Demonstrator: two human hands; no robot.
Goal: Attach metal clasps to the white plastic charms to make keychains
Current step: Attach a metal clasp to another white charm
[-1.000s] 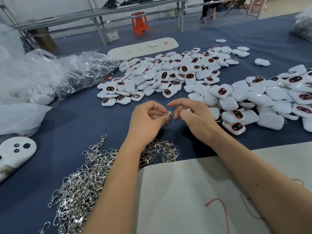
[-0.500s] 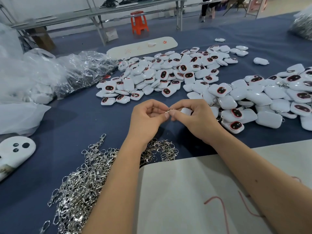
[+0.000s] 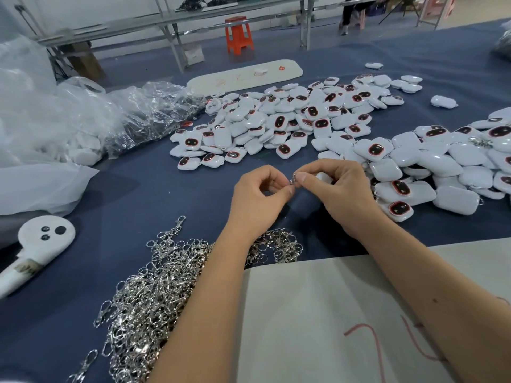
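Observation:
My left hand point(image 3: 258, 199) and my right hand point(image 3: 341, 196) meet above the blue cloth, fingertips together. Between them a small metal clasp point(image 3: 293, 179) is pinched by my left thumb and fingers. My right hand holds a white plastic charm point(image 3: 322, 176), mostly hidden behind its curled fingers. A heap of loose metal clasps point(image 3: 154, 294) lies under and left of my left forearm. Many white charms with dark red-rimmed faces are piled ahead point(image 3: 290, 120) and to the right point(image 3: 453, 164).
A white board point(image 3: 318, 322) with red marks lies under my right forearm. Clear plastic bags point(image 3: 83, 120) sit at the left. A white ghost-shaped paddle point(image 3: 41, 241) lies at the left edge, a long white tray point(image 3: 243, 76) at the back. An orange stool point(image 3: 239, 34) stands beyond the table.
My two hands have closed together: a second ago the fingertips were apart, now they touch around the clasp and charm. The rest of the table is unchanged.

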